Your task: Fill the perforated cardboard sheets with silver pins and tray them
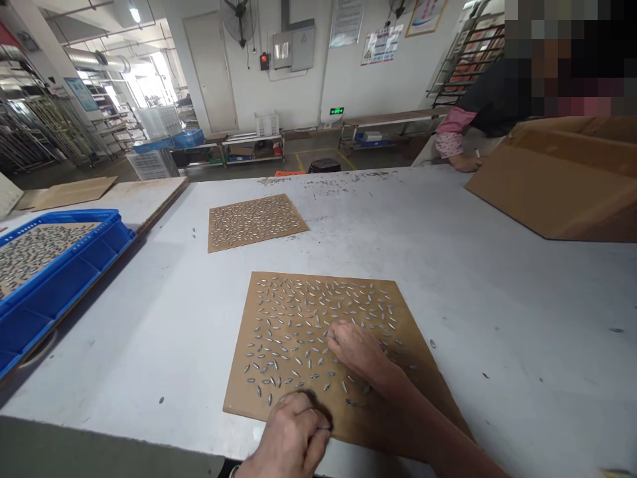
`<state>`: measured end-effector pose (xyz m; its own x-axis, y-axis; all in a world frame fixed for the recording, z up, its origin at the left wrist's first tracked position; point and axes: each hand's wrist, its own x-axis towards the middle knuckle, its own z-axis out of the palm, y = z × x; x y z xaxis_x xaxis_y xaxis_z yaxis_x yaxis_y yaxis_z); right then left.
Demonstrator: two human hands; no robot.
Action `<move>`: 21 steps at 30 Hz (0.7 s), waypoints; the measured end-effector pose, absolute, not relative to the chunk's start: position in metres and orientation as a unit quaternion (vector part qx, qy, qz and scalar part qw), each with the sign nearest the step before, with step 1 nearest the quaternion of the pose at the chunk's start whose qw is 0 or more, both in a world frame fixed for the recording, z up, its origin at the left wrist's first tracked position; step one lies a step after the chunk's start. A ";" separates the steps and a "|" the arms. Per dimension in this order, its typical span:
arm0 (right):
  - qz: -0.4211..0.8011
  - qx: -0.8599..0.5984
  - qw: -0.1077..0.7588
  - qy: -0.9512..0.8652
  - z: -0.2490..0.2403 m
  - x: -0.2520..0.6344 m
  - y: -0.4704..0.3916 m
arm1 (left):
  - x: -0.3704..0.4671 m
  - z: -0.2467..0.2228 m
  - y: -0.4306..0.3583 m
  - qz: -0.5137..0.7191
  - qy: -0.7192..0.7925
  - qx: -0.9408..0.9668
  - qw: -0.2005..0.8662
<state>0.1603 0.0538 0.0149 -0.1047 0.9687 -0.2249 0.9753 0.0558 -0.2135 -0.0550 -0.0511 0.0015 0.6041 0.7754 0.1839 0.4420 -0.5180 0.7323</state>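
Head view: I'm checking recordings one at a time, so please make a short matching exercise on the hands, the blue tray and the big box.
1. Left hand
2. Right hand
3. Tray
4. Box

A. Brown, at the picture's right edge
B. Curled at the near edge of the closer cardboard sheet
C. Blue, at the picture's left edge
D. Over that sheet's middle, among small grey pieces

Right pairs: 1-B, 2-D, 3-C, 4-A

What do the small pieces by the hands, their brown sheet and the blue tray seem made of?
Small pieces: probably metal, shiny grey with bright glints. Brown sheet: likely cardboard, matte and tan. Blue tray: apparently moulded plastic, smooth and evenly coloured.
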 end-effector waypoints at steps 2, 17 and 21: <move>-0.166 0.672 -0.030 0.721 0.018 0.172 0.051 | -0.056 0.003 -0.050 0.258 0.363 0.836 0.320; -0.208 0.742 -0.136 0.622 -0.007 0.291 -0.083 | -0.038 0.021 -0.039 0.217 0.332 0.866 0.305; -0.191 0.748 -0.150 0.617 -0.025 0.284 -0.088 | -0.011 0.028 -0.035 0.202 0.316 0.880 0.292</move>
<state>0.2837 -0.0885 -0.0254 0.1644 0.9813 -0.1002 0.8663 -0.1922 -0.4611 -0.0113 -0.0346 0.0281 0.7185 0.6744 0.1701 0.4392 -0.6296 0.6409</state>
